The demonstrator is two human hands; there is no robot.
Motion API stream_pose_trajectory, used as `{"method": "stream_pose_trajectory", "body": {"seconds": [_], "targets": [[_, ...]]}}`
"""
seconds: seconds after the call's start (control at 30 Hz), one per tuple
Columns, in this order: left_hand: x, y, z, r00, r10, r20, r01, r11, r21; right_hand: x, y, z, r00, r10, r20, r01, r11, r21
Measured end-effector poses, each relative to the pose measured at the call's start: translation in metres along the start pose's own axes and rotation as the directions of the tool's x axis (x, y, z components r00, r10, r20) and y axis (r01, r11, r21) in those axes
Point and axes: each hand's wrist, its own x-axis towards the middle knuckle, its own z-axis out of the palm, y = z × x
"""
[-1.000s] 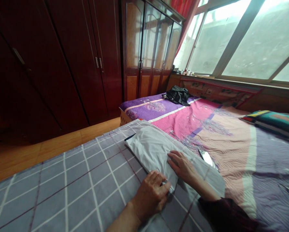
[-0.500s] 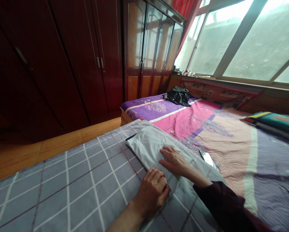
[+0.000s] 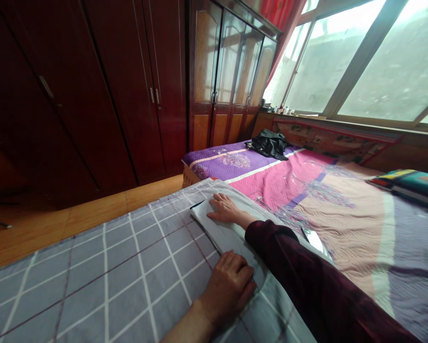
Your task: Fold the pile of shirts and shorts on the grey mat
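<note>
A folded white garment [image 3: 228,238] lies on a grey plaid bed sheet [image 3: 142,271], with dark trim at its far corner. My right hand [image 3: 228,209] lies flat on the garment's far end, fingers apart. Its dark maroon sleeve [image 3: 300,271] crosses above the garment's right side. My left hand [image 3: 230,286] sits at the garment's near edge with its fingers curled over the cloth. The fingertips are partly hidden. A silvery phone-like object [image 3: 313,240] lies just beyond my right forearm, and neither hand touches it.
A pink and purple quilted bedspread [image 3: 307,190] stretches to the right and far side, with a dark crumpled garment [image 3: 269,144] on it. A folded multicoloured blanket [image 3: 407,188] lies at right. Dark wooden wardrobes [image 3: 128,85] and a wood floor [image 3: 67,224] are left of the bed.
My right hand has slid away from me along the garment to its far end, bringing the sleeve over the cloth. My left hand stays at the near edge.
</note>
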Motion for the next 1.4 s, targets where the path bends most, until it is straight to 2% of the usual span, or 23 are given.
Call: {"method": "stream_pose_trajectory", "body": {"seconds": [0.17,0.27,0.33,0.4,0.47,0.57,0.67,0.8,0.93,1.03,1.2,1.3,1.4], "targets": [[-0.001,-0.007,-0.004,0.999,-0.028,-0.025,0.027,0.999,-0.034,0.007,0.003,0.002,0.997,0.078,-0.01,-0.078,0.997,0.01],[0.0,-0.025,-0.01,0.981,-0.155,-0.113,0.16,0.986,0.036,-0.002,0.017,0.003,0.988,0.15,-0.029,-0.15,0.989,0.015],[0.0,-0.041,-0.011,0.945,-0.292,-0.145,0.309,0.944,0.119,-0.009,0.029,0.005,0.98,0.195,-0.028,-0.195,0.981,0.019],[-0.001,-0.053,-0.009,0.895,-0.426,-0.131,0.443,0.879,0.176,-0.014,0.04,0.008,0.973,0.229,-0.011,-0.229,0.973,0.027],[-0.003,-0.059,-0.006,0.86,-0.5,-0.101,0.509,0.836,0.204,-0.017,0.047,0.01,0.968,0.249,0.009,-0.249,0.968,0.035],[-0.005,-0.06,-0.003,0.839,-0.538,-0.08,0.541,0.813,0.216,-0.017,0.051,0.009,0.968,0.248,0.031,-0.25,0.968,0.039],[-0.004,-0.058,-0.005,0.808,-0.587,-0.053,0.584,0.785,0.209,-0.015,0.045,0.002,0.971,0.236,0.037,-0.237,0.971,0.028],[0.0,-0.056,-0.011,0.765,-0.643,0.028,0.624,0.752,0.215,-0.004,0.016,0.001,0.986,0.165,0.026,-0.165,0.986,0.0],[0.001,-0.055,-0.013,0.754,-0.65,0.094,0.614,0.749,0.249,0.009,-0.019,0.018,0.997,0.069,0.046,-0.068,0.998,-0.018],[0.001,-0.055,-0.011,0.748,-0.656,0.098,0.614,0.741,0.273,0.015,-0.03,0.027,0.997,0.057,0.055,-0.055,0.998,-0.031],[0.001,-0.054,-0.012,0.747,-0.656,0.109,0.604,0.738,0.301,0.008,-0.015,0.016,0.997,0.061,0.057,-0.059,0.998,-0.03],[0.002,-0.053,-0.013,0.749,-0.654,0.107,0.603,0.74,0.298,-0.01,0.0,0.011,0.992,0.122,0.025,-0.121,0.992,-0.041],[0.002,-0.052,-0.014,0.761,-0.642,0.093,0.596,0.749,0.289,-0.025,0.01,0.016,0.983,0.182,0.006,-0.181,0.982,-0.062]]}}
